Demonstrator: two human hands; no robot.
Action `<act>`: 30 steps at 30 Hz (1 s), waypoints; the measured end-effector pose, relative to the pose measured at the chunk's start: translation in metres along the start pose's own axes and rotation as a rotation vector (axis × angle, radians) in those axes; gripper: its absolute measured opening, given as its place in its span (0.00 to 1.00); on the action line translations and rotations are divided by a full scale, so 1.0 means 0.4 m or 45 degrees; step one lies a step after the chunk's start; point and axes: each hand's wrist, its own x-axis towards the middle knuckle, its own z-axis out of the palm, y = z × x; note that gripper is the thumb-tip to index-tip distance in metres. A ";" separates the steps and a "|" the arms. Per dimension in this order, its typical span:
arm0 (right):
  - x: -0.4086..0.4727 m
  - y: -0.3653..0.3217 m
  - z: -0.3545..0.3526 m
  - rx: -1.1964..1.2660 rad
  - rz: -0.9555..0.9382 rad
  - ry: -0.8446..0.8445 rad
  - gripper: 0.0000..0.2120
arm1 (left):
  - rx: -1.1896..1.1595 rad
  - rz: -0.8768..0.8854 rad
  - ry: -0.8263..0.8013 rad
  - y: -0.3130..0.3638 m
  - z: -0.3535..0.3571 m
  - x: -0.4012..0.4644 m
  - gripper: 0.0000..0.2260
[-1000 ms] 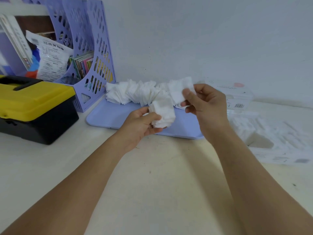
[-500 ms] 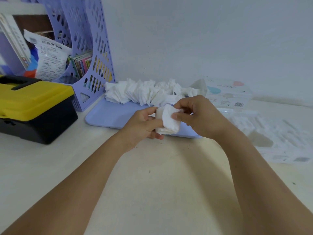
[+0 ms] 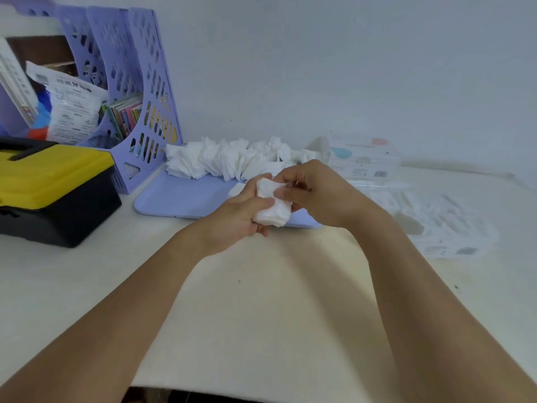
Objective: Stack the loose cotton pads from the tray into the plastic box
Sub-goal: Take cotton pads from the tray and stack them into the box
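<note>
A small stack of white cotton pads [image 3: 271,209] sits in my left hand [image 3: 235,218], whose fingers curl round it from below. My right hand [image 3: 312,191] pinches the top of the same stack with thumb and fingers. Both hands hover over the near edge of the lilac tray [image 3: 180,199]. A long row of loose cotton pads [image 3: 229,161] lies along the tray's far side. The clear plastic box [image 3: 363,158] stands behind my right hand, against the wall; its inside is hard to make out.
A yellow and black toolbox [image 3: 52,190] sits at the left. Lilac file holders [image 3: 136,91] with papers stand behind it. A clear plastic packaging sheet [image 3: 436,222] lies on the table right of the tray.
My right hand brought a pad down from above the tray onto the stack in my left hand. Both hands now hold the stack together, slightly nearer to me.
</note>
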 end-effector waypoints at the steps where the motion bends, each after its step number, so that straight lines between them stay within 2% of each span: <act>1: -0.015 -0.006 -0.012 0.020 0.008 0.036 0.05 | 0.032 0.004 -0.018 0.014 0.012 -0.001 0.29; 2: -0.035 -0.008 -0.026 0.014 0.008 0.091 0.02 | 0.086 0.019 -0.028 0.031 0.037 -0.002 0.28; 3: -0.047 -0.009 -0.037 -0.025 0.009 0.165 0.05 | 0.141 0.041 -0.023 0.047 0.056 -0.002 0.26; 5: -0.087 -0.010 -0.092 -0.131 0.073 0.262 0.20 | 0.249 0.102 -0.031 0.086 0.119 0.012 0.24; 6: -0.114 -0.013 -0.132 -0.128 0.144 0.232 0.25 | 0.306 0.126 -0.051 0.103 0.156 0.025 0.26; 7: -0.139 -0.017 -0.174 -0.064 0.214 0.155 0.26 | 0.371 0.151 -0.077 0.119 0.191 0.040 0.29; 9: -0.172 -0.023 -0.247 0.091 0.311 -0.057 0.17 | 0.408 0.175 -0.131 0.143 0.247 0.065 0.34; 10: -0.196 -0.026 -0.281 0.125 0.324 -0.090 0.13 | 0.365 0.193 -0.157 0.152 0.281 0.076 0.36; 12: -0.228 -0.025 -0.326 0.176 0.331 -0.007 0.10 | 0.289 0.255 -0.120 0.157 0.336 0.097 0.40; 15: -0.271 -0.012 -0.346 0.109 0.397 0.262 0.08 | 0.138 0.294 0.062 0.126 0.391 0.134 0.39; 18: -0.288 0.022 -0.333 0.140 0.627 0.511 0.15 | 0.201 0.382 0.303 0.056 0.414 0.144 0.27; 21: -0.289 0.040 -0.312 0.165 0.947 0.508 0.14 | 0.435 0.578 0.524 -0.024 0.406 0.124 0.10; 24: -0.278 0.055 -0.285 0.051 1.083 0.392 0.13 | 0.563 0.635 0.474 -0.061 0.393 0.113 0.06; 27: -0.259 0.068 -0.270 -0.065 1.072 0.383 0.15 | 0.645 0.611 0.365 -0.069 0.392 0.107 0.05; 30: -0.243 0.080 -0.270 -0.279 1.029 0.361 0.18 | 0.809 0.726 0.285 -0.073 0.378 0.109 0.05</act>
